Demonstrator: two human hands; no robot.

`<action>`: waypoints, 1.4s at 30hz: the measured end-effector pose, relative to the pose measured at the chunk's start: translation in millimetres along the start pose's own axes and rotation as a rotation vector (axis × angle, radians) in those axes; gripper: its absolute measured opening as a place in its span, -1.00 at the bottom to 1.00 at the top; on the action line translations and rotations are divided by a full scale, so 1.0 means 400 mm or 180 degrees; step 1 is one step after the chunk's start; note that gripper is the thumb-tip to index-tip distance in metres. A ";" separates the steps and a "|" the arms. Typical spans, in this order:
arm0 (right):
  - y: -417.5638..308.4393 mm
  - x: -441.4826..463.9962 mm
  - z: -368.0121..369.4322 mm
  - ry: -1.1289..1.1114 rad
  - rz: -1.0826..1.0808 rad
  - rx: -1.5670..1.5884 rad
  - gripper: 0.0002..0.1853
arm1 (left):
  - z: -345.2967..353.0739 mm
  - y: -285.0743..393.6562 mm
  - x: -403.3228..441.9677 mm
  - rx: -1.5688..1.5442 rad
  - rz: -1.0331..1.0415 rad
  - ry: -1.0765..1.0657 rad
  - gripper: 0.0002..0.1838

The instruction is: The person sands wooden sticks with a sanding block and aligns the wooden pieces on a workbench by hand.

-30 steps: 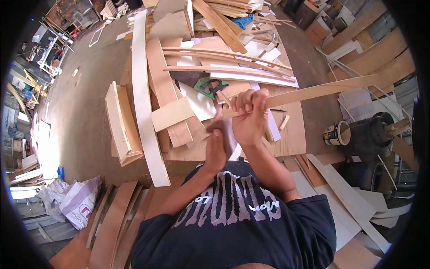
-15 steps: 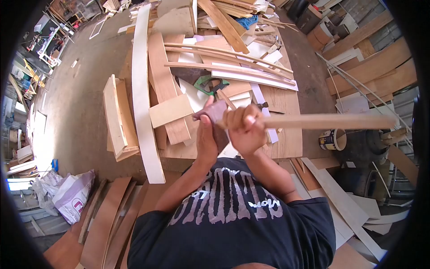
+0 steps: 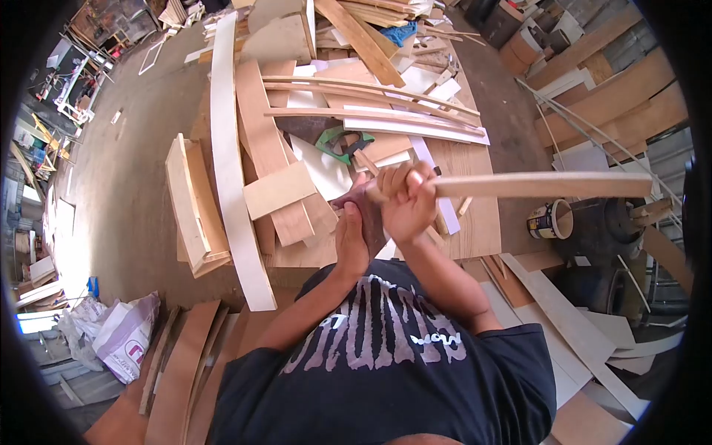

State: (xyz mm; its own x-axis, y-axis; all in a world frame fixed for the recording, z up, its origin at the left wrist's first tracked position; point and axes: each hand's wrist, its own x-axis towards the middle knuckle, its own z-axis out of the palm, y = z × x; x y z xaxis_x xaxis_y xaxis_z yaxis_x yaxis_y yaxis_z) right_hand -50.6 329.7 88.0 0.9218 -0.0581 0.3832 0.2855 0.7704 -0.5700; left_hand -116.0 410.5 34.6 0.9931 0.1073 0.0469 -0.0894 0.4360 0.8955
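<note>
Brown sheet (image 3: 373, 225) now sits less spread in the left hand (image 3: 353, 241), its fingers partly curled around it; the right hand (image 3: 409, 205), tightly closed, holds the wooden strip (image 3: 541, 185) beside it.

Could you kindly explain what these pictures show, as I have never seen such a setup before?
There is no machine here: a person works with bare hands. Every picture comes from one camera on the person's head, looking forward and down.

On the wooden work surface lie many strips and boards, among them a long white board, plus a green-handled tool.

The right hand holds a long wooden strip pointing out to the right. The left hand holds a dark, thin sheet; its material is unclear.
</note>
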 end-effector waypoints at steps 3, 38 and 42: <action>0.002 -0.024 -0.019 -0.0122 0.0147 0.0004 -0.65 | -0.008 0.018 0.026 -0.0106 -0.0135 -0.0023 -0.10; 0.066 0.043 -0.057 0.0886 -0.0233 0.0370 -0.67 | -0.024 -0.042 0.089 -0.0363 -0.0293 -0.0247 -0.09; 0.068 -0.017 -0.026 0.0594 -0.0022 0.0108 -0.71 | -0.044 0.000 0.130 -0.0516 -0.0314 -0.0262 -0.10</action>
State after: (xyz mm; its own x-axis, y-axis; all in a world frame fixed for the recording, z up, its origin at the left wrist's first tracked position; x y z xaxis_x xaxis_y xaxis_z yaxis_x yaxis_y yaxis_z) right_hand -46.2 344.6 62.4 0.9534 -0.1776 0.2438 0.2858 0.7905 -0.5417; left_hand -65.8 431.8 29.3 0.9999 -0.0135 0.0043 0.0043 0.5796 0.8149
